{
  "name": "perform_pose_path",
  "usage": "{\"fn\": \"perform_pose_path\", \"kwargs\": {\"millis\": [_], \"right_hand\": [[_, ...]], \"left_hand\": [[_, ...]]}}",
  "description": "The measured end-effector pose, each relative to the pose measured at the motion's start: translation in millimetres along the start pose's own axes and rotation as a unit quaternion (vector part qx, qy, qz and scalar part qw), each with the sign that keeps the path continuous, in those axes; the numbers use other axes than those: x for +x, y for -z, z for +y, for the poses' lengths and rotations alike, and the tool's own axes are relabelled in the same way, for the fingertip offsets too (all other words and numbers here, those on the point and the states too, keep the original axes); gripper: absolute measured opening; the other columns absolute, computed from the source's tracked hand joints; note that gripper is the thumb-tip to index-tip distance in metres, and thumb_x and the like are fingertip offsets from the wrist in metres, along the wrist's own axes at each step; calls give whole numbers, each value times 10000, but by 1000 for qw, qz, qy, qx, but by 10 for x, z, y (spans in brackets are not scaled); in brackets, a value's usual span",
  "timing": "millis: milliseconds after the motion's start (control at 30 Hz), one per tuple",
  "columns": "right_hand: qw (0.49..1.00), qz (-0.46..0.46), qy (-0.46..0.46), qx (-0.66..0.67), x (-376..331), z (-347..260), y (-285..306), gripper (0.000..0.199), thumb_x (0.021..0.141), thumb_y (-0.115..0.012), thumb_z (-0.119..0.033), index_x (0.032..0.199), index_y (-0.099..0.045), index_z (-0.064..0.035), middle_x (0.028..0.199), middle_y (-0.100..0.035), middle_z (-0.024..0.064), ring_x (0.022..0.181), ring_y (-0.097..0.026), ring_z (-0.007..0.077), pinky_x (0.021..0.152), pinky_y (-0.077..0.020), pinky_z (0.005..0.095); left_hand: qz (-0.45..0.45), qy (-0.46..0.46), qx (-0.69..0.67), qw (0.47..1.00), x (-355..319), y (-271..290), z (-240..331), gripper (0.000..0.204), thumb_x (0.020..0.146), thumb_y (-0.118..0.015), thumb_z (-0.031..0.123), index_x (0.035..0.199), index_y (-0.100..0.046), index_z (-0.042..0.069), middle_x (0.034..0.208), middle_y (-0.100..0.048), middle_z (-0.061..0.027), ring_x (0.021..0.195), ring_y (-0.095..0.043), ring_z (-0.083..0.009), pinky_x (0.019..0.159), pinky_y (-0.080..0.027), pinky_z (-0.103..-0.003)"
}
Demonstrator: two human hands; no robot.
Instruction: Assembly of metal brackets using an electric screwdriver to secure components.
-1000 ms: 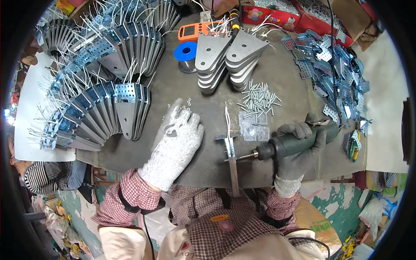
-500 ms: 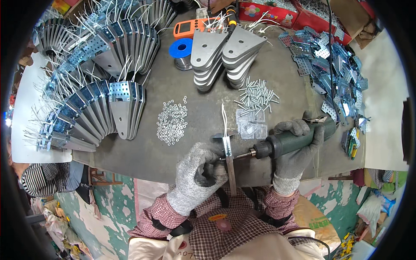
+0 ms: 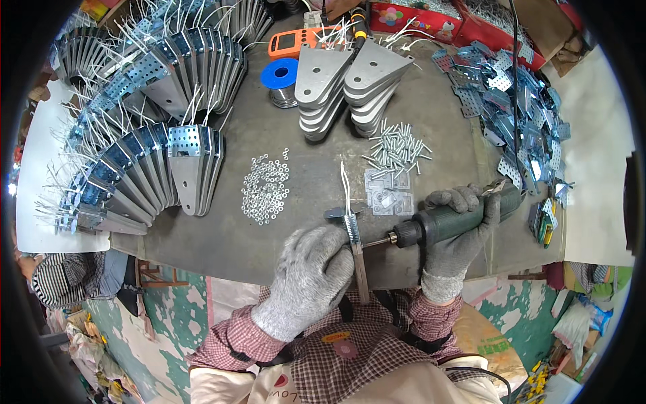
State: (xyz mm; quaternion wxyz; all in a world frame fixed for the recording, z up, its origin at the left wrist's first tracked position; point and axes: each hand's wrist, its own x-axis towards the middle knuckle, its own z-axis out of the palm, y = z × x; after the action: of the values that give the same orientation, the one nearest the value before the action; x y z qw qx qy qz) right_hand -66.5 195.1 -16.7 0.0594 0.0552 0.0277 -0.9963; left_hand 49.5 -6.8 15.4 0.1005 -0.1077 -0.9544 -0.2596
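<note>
I read this as the fastening step: my left hand (image 3: 311, 273) is clamped round the narrow metal bracket (image 3: 354, 246) at the bench (image 3: 222, 236) front edge. Right hand (image 3: 457, 232) grips the green power screwdriver (image 3: 457, 219), bit on bracket. Next calls for steady hold, bit square.

Table (image 3: 222, 236): dark, worn top, crowded with metal parts.
White board (image 3: 40, 202): at the table's left edge.
Pale surface (image 3: 592, 155): on the right side.
Floor (image 3: 175, 303): patchy green and white paint, flaking.
Clutter (image 3: 87, 343): cloth and scraps, lower left.
Light: bright, even.
</note>
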Motion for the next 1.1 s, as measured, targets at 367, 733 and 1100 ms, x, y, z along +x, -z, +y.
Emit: {"fn": "perform_pose_path", "kwargs": {"millis": [367, 733, 1100], "right_hand": [[998, -40, -21, 34, -9, 25, -11, 254, 1000, -618, -377, 1002, -579, -126, 756, -470, -57, 709, -461, 99, 841, -447, 376], [999, 31, 20, -34, 8, 37, -25, 283, 1015, -601, -377, 1121, -589, -115, 790, -495, -13, 726, -478, 123, 839, -469, 372], [968, 48, 93, -229, -27, 117, -46, 332, 1032, -587, -354, 1204, -532, -75, 828, -524, 11, 805, -555, 159, 887, -501, 402]], "left_hand": [[27, 132, -241, 961, 59, 68, 83, 130, 837, -723, -32, 922, -628, -59, 1392, -546, -238, 1177, -626, -388, 952, -525, -414], [56, 89, -174, 979, 42, 90, 33, 330, 824, -742, 88, 1100, -580, 6, 1294, -567, -247, 1163, -586, -392, 988, -480, -473], [-28, 171, -147, 974, -162, 9, 75, 340, 957, -626, 225, 1212, -558, 10, 1070, -583, -194, 961, -616, -350, 853, -505, -446]]}}
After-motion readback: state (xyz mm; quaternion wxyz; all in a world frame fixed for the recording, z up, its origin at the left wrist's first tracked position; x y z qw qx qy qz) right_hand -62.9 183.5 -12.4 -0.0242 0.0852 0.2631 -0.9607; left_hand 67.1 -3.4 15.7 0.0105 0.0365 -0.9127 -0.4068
